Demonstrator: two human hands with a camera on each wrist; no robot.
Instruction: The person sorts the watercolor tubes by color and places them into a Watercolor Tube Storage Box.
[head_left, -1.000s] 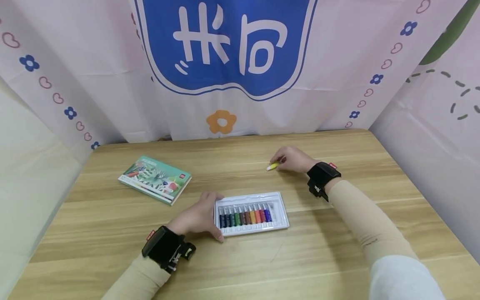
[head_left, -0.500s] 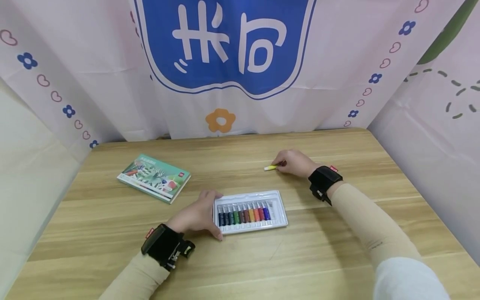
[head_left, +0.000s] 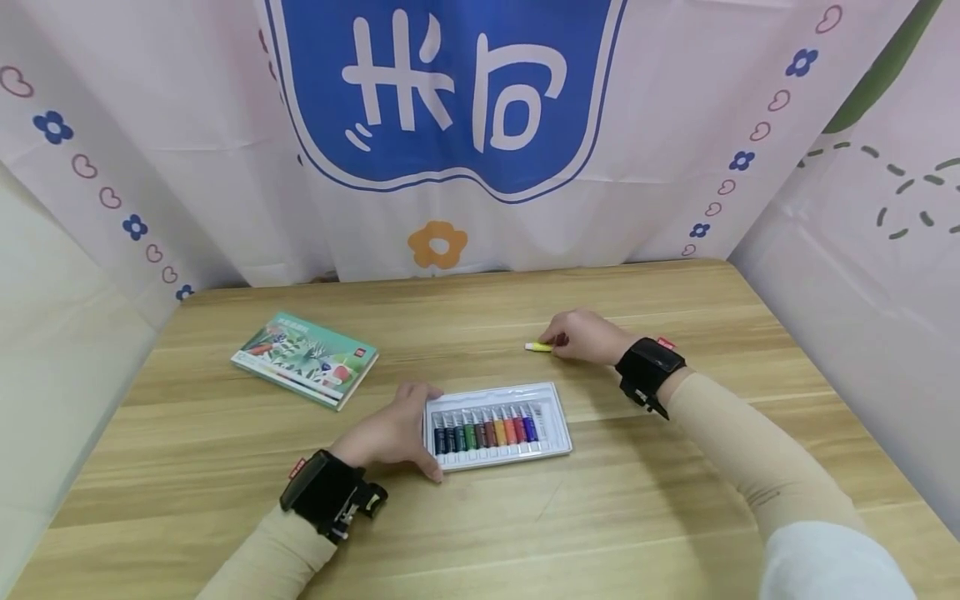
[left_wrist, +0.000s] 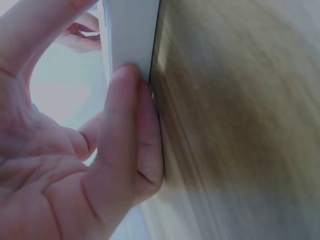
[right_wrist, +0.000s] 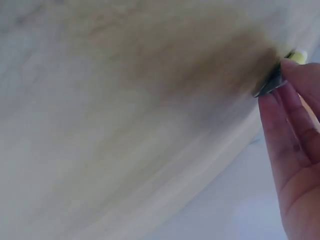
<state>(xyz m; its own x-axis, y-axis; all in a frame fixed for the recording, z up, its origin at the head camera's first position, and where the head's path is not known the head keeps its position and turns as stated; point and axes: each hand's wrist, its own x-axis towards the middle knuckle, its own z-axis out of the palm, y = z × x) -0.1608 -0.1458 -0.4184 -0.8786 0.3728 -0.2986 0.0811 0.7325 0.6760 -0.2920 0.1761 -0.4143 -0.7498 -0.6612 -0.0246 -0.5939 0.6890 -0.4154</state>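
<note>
A white plastic tray (head_left: pixel 555 417) lies on the table, with a row of paint tubes (head_left: pixel 487 432) in several colours in it. My left hand (head_left: pixel 393 429) grips its left end, thumb at the near corner and fingers at the far one. In the left wrist view, curled fingers (left_wrist: pixel 120 115) press on the tray's white side wall (left_wrist: pixel 131 35). Behind the tray to the right, my right hand (head_left: pixel 588 337) pinches a small yellow paint tube (head_left: pixel 538 347), white cap pointing left. In the right wrist view, the tube's flat silvery end (right_wrist: pixel 272 82) shows between thumb and fingertips.
A green illustrated box (head_left: pixel 307 358) lies at an angle on the left of the wooden table (head_left: pixel 450 533). A printed cloth (head_left: pixel 300 225) hangs along the back edge, with pale cloth walls at both sides.
My right hand has come slightly nearer with the yellow paint tube, which has turned from slanting to almost level. The left hand stays on the tray.
</note>
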